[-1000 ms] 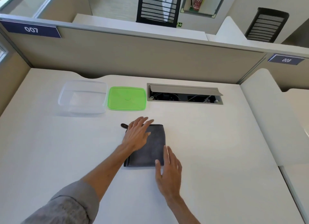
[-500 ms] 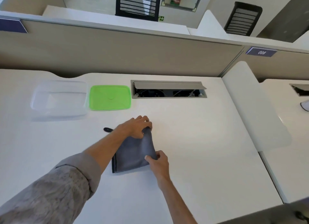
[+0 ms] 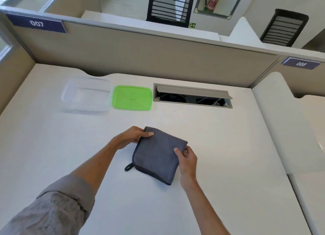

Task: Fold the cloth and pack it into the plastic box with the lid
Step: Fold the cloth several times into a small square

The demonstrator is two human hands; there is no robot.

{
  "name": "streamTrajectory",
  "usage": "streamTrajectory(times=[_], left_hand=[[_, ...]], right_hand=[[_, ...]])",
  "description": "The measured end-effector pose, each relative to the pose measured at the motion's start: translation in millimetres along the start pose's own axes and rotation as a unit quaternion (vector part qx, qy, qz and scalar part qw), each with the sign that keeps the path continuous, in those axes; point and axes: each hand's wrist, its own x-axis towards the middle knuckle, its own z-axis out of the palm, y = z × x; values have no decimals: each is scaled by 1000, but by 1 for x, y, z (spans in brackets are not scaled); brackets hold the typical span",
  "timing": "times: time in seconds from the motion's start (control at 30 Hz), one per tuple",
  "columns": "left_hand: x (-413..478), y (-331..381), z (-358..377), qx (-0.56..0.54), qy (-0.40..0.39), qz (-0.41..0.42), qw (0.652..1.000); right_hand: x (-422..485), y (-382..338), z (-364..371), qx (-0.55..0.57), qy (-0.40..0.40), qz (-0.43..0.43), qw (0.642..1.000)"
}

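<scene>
Now: both hands, left [image 3: 131, 138] and right [image 3: 187, 158], pinch folded cloth [image 3: 158, 154] at opposite edges | we keep layers clamped flat, carry level to box [image 3: 86, 94] | lid [image 3: 132, 97] after.

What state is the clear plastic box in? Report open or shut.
Open. The clear plastic box has no lid on and looks empty; its green plastic lid lies flat beside it.

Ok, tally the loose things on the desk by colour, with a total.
Grey: 1, the folded cloth, pinched by the left hand and right hand
Green: 1, the lid
Clear: 1, the plastic box
Total: 3
</scene>
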Motion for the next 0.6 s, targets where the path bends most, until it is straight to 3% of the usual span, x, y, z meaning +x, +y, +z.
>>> streamTrajectory(times=[0.2, 0.33, 0.5, 0.6], left_hand=[[-42, -36, 29, -97, 41, 33, 994], [-55, -40, 39, -84, 89, 40, 992], [-68, -52, 33, -58, 117, 35, 991], [-77, -62, 18, -60, 120, 30, 990]], right_hand=[[13, 0, -7, -16, -27, 23, 999], [23, 8, -12, -61, -69, 69, 993], [16, 18, -13, -200, -184, 78, 959], [11, 19, 1, -265, -196, 60, 942]])
